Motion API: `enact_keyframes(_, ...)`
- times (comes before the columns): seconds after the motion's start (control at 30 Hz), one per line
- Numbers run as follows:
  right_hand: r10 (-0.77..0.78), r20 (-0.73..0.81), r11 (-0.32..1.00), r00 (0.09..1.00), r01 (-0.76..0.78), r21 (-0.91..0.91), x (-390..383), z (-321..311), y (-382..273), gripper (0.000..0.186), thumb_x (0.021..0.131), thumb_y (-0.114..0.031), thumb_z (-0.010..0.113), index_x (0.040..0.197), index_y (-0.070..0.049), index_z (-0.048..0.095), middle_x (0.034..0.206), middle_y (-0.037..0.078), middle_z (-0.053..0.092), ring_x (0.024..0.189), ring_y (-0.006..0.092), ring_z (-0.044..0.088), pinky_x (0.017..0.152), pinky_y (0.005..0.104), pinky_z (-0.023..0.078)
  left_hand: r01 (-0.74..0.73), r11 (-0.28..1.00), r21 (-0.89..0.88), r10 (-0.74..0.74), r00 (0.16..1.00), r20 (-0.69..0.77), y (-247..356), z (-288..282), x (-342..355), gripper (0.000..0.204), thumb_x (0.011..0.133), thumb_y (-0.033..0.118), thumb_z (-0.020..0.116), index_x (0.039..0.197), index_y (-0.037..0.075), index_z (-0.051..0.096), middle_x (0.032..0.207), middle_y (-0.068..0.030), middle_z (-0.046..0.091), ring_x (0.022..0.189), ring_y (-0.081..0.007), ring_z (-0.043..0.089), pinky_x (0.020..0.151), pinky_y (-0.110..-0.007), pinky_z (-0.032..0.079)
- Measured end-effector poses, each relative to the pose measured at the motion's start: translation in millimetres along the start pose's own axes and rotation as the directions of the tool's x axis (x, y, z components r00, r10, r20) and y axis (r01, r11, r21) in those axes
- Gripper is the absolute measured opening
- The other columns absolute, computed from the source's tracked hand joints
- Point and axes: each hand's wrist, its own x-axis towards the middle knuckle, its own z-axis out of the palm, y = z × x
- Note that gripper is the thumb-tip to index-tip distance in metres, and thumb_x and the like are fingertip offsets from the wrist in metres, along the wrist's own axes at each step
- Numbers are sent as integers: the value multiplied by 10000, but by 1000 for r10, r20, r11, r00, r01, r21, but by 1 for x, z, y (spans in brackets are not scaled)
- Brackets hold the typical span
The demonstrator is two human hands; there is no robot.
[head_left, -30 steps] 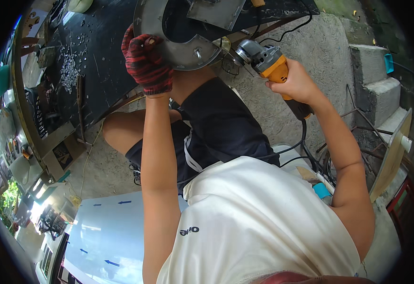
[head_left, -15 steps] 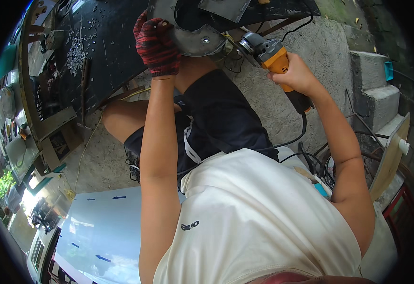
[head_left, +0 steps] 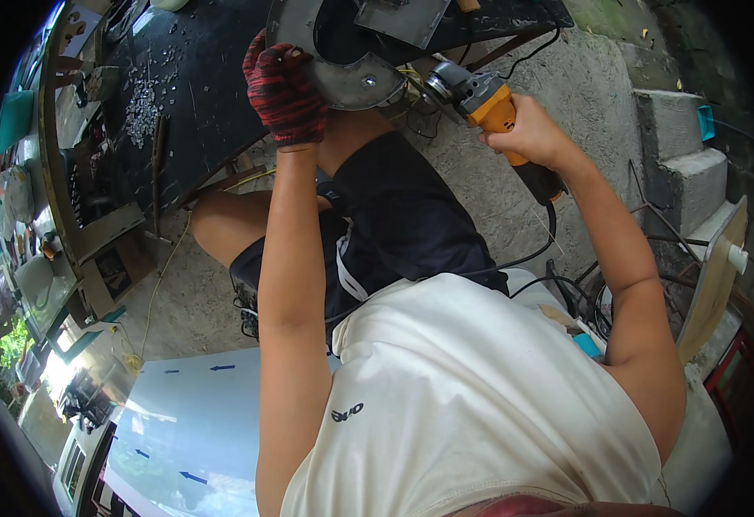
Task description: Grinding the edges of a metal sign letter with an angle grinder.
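Note:
My left hand (head_left: 284, 95), in a red-and-black knit glove, grips the curved grey metal plate (head_left: 351, 83) by its left side at the black worktable's near edge. A smaller flat metal plate (head_left: 398, 19) lies above it on the table. My bare right hand (head_left: 528, 136) is wrapped round the body of an orange-and-black angle grinder (head_left: 489, 108). The grinder's head is just right of the curved plate's lower end; whether its disc touches the plate I cannot tell.
Metal scraps (head_left: 144, 112) are scattered on the black table (head_left: 204, 69). Black cables loop by my legs. At right are concrete steps (head_left: 687, 185) and a leaning wooden board (head_left: 709, 284). A reflective sheet (head_left: 178, 414) with blue arrows lies lower left; clutter lines the far left.
My left hand and the curved plate have moved right and up since a second ago, dipping slightly in the last half second. The grinder in my right hand has shifted a little left.

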Motion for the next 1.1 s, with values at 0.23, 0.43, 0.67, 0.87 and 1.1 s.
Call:
enact_keyframes(0.23,-25,-42,997,999,21,-79,1,0,3,453,691,-215,796,1045,32,660,873,105,713,771,191,680,736,335,542,-137,981,134,131,990,49,7,-4,5,42,895,29,643,925,19,671,1257,-200,625,1152,-315,614,947,-401,515)
enact_keyframes(0.43,8,-65,992,998,-16,-124,8,1,15,429,698,-206,804,1031,13,647,858,84,691,754,168,654,706,333,528,-2,999,-40,6,996,85,14,-5,-2,74,934,-18,582,953,14,646,1316,-174,569,1135,-235,611,899,-362,534)
enact_keyframes(0.67,-12,-110,993,994,-2,-121,4,0,16,519,651,-279,803,1029,48,662,907,202,725,838,307,720,774,380,550,-101,985,-136,114,990,85,11,-5,-4,99,1032,87,509,1026,22,583,1384,-120,540,930,-145,621,844,-303,541)
enact_keyframes(0.87,-20,-88,996,996,12,-89,-2,-2,9,529,651,-270,814,1041,50,656,914,215,722,847,321,721,787,388,550,-95,993,-66,100,993,70,13,-7,-5,93,1030,85,514,1009,30,587,1407,-127,529,919,-152,622,842,-304,545)
enact_keyframes(1.1,-42,-84,997,996,37,-66,-2,-1,8,532,653,-259,814,1052,53,652,902,213,718,838,316,722,780,384,551,-102,990,-95,108,992,63,17,-4,-4,105,1030,102,531,988,30,594,1376,-124,548,908,-150,622,821,-300,545)
